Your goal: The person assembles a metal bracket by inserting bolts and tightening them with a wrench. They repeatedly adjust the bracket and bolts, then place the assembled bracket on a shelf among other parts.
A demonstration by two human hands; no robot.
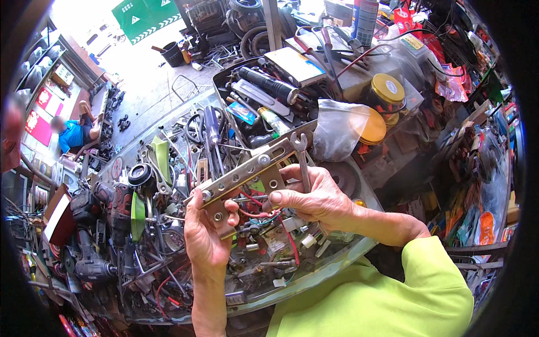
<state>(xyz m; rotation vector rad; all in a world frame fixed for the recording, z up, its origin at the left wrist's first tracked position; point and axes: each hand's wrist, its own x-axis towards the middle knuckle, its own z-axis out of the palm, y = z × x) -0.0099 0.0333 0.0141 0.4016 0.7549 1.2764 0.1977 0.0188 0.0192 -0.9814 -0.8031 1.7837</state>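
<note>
A slotted metal bracket (pixel 242 173) is held up over the cluttered bench, a long bar with round holes and flat plates beneath it. My left hand (pixel 209 238) grips its left end, thumb near a bolt (pixel 206 195) in the bar and fingers around the lower plate. In my right hand (pixel 323 199) is an open-end wrench (pixel 304 163), jaw pointing up beside the bar's right end. My right thumb and fingers are close to the right plate; whether they pinch it as well is unclear. Red wires (pixel 292 244) and small parts lie below.
A black tray of tools (pixel 264 92) sits beyond the bracket. Yellow-lidded jars (pixel 387 88) and a clear plastic bag (pixel 337 132) stand right of it. Cordless power tools (pixel 120 205) crowd the left. A person in blue (pixel 72 135) sits far left.
</note>
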